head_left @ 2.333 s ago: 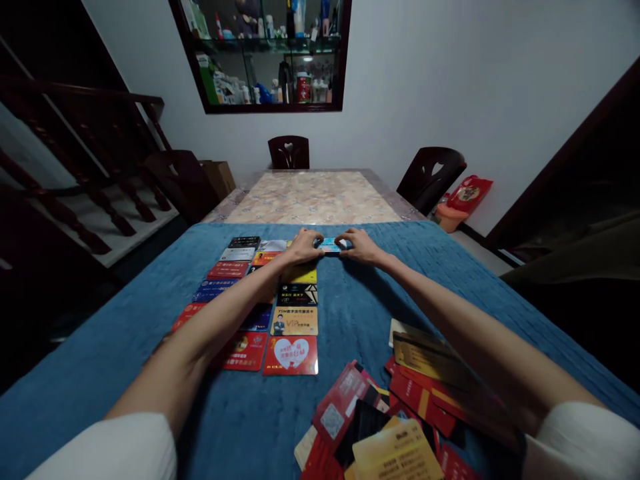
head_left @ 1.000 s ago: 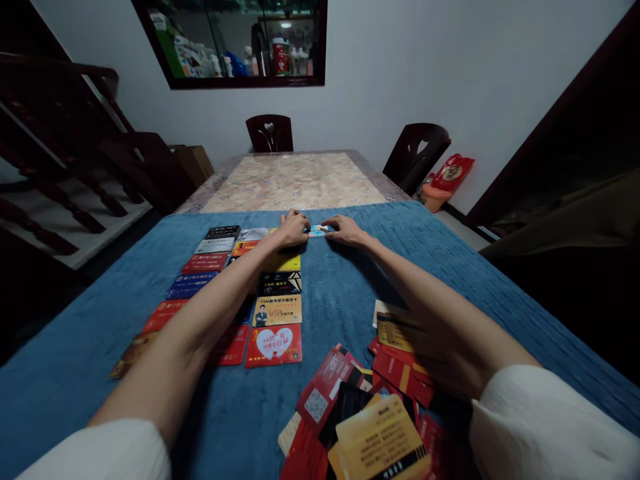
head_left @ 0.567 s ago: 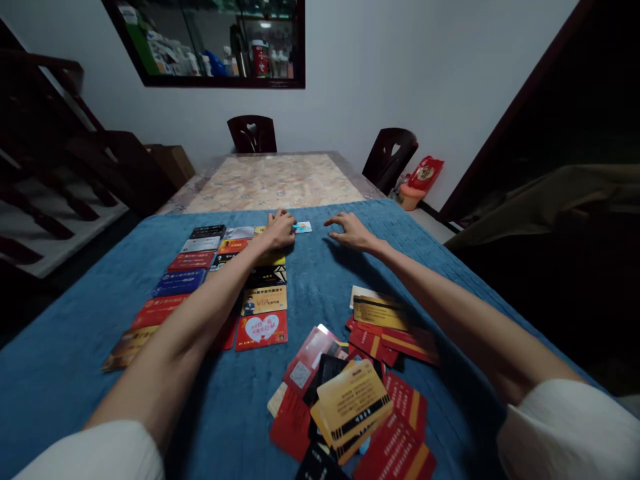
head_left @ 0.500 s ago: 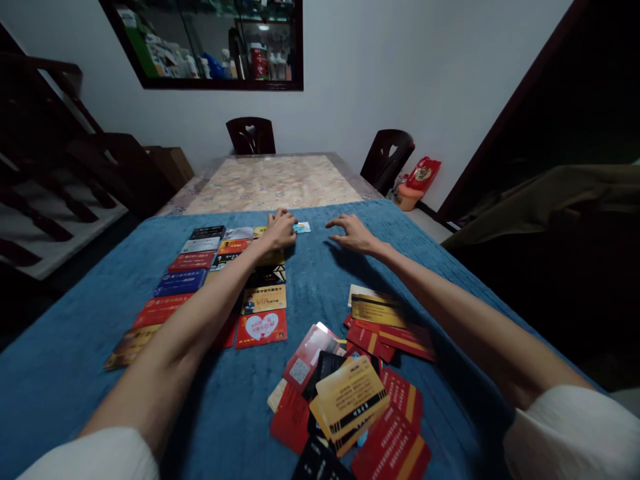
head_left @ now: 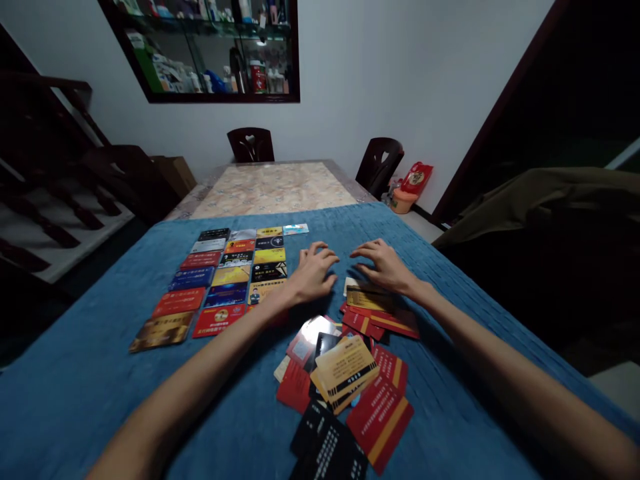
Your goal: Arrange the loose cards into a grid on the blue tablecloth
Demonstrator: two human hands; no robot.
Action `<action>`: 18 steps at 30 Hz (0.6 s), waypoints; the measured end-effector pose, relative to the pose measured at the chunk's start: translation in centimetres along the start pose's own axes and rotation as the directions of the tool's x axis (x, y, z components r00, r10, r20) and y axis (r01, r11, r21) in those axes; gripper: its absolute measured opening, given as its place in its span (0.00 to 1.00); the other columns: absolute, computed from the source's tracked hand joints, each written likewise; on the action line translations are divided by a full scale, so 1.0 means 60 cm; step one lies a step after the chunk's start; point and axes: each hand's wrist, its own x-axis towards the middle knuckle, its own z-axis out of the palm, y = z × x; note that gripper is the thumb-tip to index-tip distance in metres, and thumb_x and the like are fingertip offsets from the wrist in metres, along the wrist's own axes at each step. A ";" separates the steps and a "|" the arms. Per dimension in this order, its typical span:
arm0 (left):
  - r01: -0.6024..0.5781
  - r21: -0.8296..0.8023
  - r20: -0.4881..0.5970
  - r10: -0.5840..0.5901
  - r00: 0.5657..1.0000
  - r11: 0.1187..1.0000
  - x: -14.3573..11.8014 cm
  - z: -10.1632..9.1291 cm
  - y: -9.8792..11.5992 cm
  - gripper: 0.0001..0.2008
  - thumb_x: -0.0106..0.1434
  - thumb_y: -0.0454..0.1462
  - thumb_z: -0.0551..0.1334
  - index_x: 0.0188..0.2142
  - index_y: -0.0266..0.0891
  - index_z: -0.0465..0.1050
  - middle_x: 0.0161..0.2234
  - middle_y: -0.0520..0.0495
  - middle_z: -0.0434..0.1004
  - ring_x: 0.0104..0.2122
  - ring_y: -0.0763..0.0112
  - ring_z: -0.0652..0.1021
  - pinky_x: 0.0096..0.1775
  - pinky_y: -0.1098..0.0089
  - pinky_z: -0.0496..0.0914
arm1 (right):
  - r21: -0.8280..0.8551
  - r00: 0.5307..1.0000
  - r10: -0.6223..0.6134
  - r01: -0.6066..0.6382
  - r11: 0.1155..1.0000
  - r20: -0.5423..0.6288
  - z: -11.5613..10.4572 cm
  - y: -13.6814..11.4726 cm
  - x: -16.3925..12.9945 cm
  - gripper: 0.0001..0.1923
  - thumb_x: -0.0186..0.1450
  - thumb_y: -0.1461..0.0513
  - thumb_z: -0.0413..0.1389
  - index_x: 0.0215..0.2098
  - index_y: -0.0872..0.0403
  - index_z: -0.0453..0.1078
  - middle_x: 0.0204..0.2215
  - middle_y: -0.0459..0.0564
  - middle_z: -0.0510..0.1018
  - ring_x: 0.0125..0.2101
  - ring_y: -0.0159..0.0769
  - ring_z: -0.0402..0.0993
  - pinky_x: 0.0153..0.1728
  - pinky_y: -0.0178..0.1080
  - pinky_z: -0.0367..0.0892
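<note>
My left hand (head_left: 314,272) hovers with fingers apart and holds nothing, just right of the laid-out cards. My right hand (head_left: 384,267), also open and without anything in it, is over the far end of the card pile, close to a gold card (head_left: 369,297). The loose pile has red cards (head_left: 381,421), a gold card with black stripes (head_left: 346,365) and black cards (head_left: 330,445). To the left, cards lie in three columns, among them a blue card (head_left: 191,279). A light blue card (head_left: 295,229) lies at the top, right of a yellow card (head_left: 269,233). My left forearm covers part of the third column.
A blue cloth (head_left: 90,347) covers the near table; the patterned tabletop (head_left: 280,187) shows beyond it. Dark chairs (head_left: 251,145) stand at the far end and on the right. Brown fabric (head_left: 530,200) hangs at the right.
My left hand has left the light blue card and come back toward the pile. My right hand has moved nearer, to the pile's far end. The view has tilted up slightly.
</note>
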 end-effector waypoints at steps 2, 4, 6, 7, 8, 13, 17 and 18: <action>-0.013 -0.049 0.044 0.016 0.999 0.999 -0.008 0.007 0.025 0.17 0.63 0.35 0.60 0.52 0.37 0.72 0.54 0.39 0.74 0.60 0.49 0.62 0.56 0.44 0.61 | 0.004 1.000 -0.003 0.003 1.000 0.004 -0.007 -0.006 -0.027 0.12 0.66 0.61 0.55 0.46 0.52 0.77 0.44 0.54 0.80 0.45 0.48 0.68 0.47 0.49 0.64; -0.029 -0.081 0.095 0.036 0.995 0.996 -0.011 0.014 0.046 0.16 0.64 0.36 0.60 0.51 0.37 0.72 0.53 0.39 0.74 0.60 0.48 0.62 0.57 0.43 0.60 | 0.004 1.000 -0.004 0.004 1.000 0.002 -0.013 -0.013 -0.052 0.11 0.67 0.61 0.55 0.44 0.52 0.77 0.43 0.53 0.81 0.44 0.47 0.68 0.46 0.49 0.64; -0.039 -0.101 0.126 0.052 0.991 0.994 -0.012 0.019 0.062 0.16 0.64 0.36 0.60 0.51 0.37 0.73 0.53 0.39 0.74 0.61 0.49 0.61 0.57 0.43 0.60 | -0.001 1.000 0.002 -0.002 1.000 -0.001 -0.019 -0.020 -0.075 0.10 0.68 0.60 0.55 0.42 0.51 0.78 0.41 0.53 0.81 0.43 0.46 0.68 0.45 0.48 0.65; -0.042 -0.108 0.135 0.056 0.989 0.993 -0.012 0.022 0.068 0.16 0.64 0.36 0.60 0.51 0.37 0.73 0.53 0.39 0.74 0.61 0.49 0.61 0.57 0.43 0.60 | -0.002 1.000 0.004 -0.004 1.000 0.001 -0.021 -0.024 -0.085 0.10 0.68 0.59 0.54 0.41 0.51 0.78 0.40 0.54 0.82 0.43 0.46 0.68 0.45 0.48 0.65; -0.042 -0.113 0.142 0.058 0.988 0.993 -0.012 0.024 0.072 0.15 0.64 0.36 0.60 0.51 0.37 0.73 0.53 0.39 0.74 0.61 0.49 0.61 0.57 0.43 0.60 | 0.001 1.000 0.005 -0.005 1.000 0.004 -0.023 -0.028 -0.094 0.11 0.68 0.59 0.54 0.41 0.51 0.78 0.40 0.54 0.82 0.43 0.45 0.69 0.45 0.48 0.65; -0.066 -0.095 0.209 0.085 0.974 0.993 -0.017 0.033 0.079 0.13 0.65 0.35 0.60 0.48 0.37 0.74 0.54 0.40 0.74 0.62 0.47 0.60 0.57 0.42 0.59 | -0.003 0.997 -0.015 0.015 1.000 0.073 -0.030 -0.046 -0.121 0.11 0.68 0.58 0.54 0.41 0.52 0.78 0.39 0.54 0.81 0.42 0.44 0.69 0.44 0.47 0.65; -0.095 -0.076 0.235 0.111 0.966 0.993 -0.022 0.035 0.078 0.09 0.66 0.35 0.59 0.43 0.39 0.76 0.53 0.41 0.76 0.63 0.45 0.60 0.56 0.40 0.58 | -0.015 0.990 -0.031 0.034 0.999 0.135 -0.034 -0.055 -0.127 0.11 0.68 0.56 0.55 0.40 0.51 0.78 0.40 0.55 0.80 0.42 0.44 0.68 0.44 0.47 0.64; -0.103 -0.071 0.236 0.117 0.965 0.992 -0.023 0.034 0.078 0.09 0.66 0.35 0.59 0.42 0.39 0.76 0.52 0.41 0.77 0.63 0.45 0.60 0.56 0.40 0.58 | -0.015 0.989 -0.035 0.037 0.999 0.147 -0.035 -0.057 -0.127 0.11 0.68 0.55 0.55 0.40 0.51 0.78 0.41 0.55 0.80 0.42 0.44 0.68 0.44 0.47 0.64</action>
